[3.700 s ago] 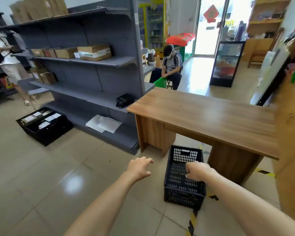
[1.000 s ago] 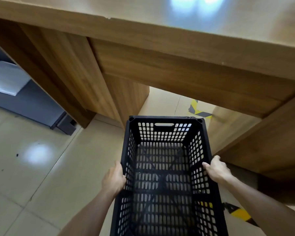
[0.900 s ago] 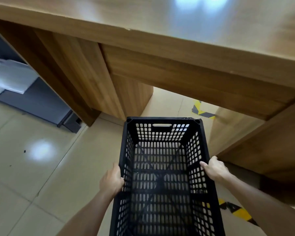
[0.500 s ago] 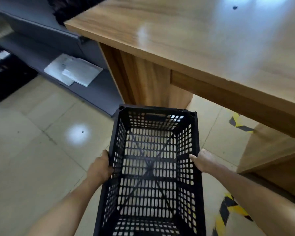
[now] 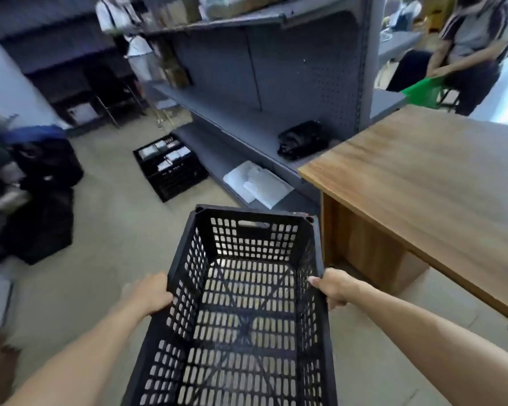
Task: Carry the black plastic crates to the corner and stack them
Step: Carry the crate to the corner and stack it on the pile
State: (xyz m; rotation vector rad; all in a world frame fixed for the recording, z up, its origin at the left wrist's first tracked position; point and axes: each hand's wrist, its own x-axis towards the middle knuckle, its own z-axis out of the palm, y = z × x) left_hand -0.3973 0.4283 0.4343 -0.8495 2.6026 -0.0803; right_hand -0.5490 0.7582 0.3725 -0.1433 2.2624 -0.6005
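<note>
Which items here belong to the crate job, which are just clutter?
Job: empty black crate, held by left hand and right hand; second black crate, loaded, on floor.
Clutter: wooden desk, grey shelving, white packets, black bag.

crate (image 5: 244, 323): black, slotted lattice
desk (image 5: 428, 183): brown woodgrain
shelving (image 5: 276, 83): grey, dotted pegboard
floor (image 5: 100, 230): beige tile

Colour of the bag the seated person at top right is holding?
Green: the bag shows bright green in the head view, just beyond the wooden desk.
</note>
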